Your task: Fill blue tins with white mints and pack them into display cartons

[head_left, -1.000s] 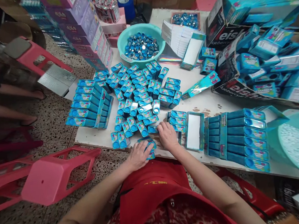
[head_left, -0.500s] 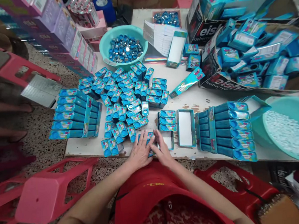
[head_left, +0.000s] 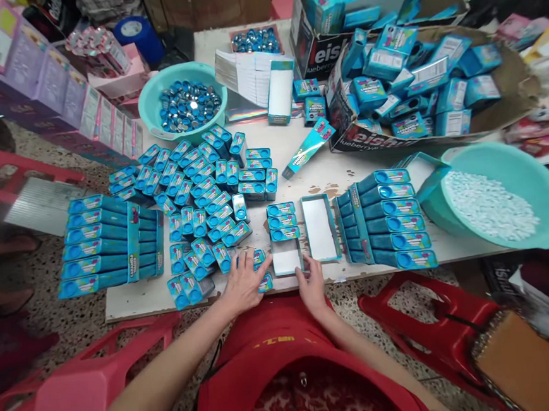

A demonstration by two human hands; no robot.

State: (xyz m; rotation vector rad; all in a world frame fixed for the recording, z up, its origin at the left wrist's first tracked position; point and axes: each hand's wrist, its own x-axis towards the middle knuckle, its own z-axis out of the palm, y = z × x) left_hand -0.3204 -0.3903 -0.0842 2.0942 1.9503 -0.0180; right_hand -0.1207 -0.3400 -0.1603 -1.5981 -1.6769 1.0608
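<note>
Tins (head_left: 265,283): just by the near edge, beside and partly under your left hand (head_left: 243,285); likely light, stiff, slick; pinch the long sides
Left fingers: spread over them, you cannot tell if grasping
Tray (head_left: 286,252): three tins at its far end; probably thin card, steady the walls
Right hand (head_left: 313,286): fingers at the near right corner, grip unclear
Desk (head_left: 134,300): pale, scuffed
Room: speckled floor (head_left: 346,302), pink stool (head_left: 66,399)

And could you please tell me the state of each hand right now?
Left hand: open, fingers spread over blue packs.
Right hand: partly curled at the part-filled box; grip unclear.
</note>
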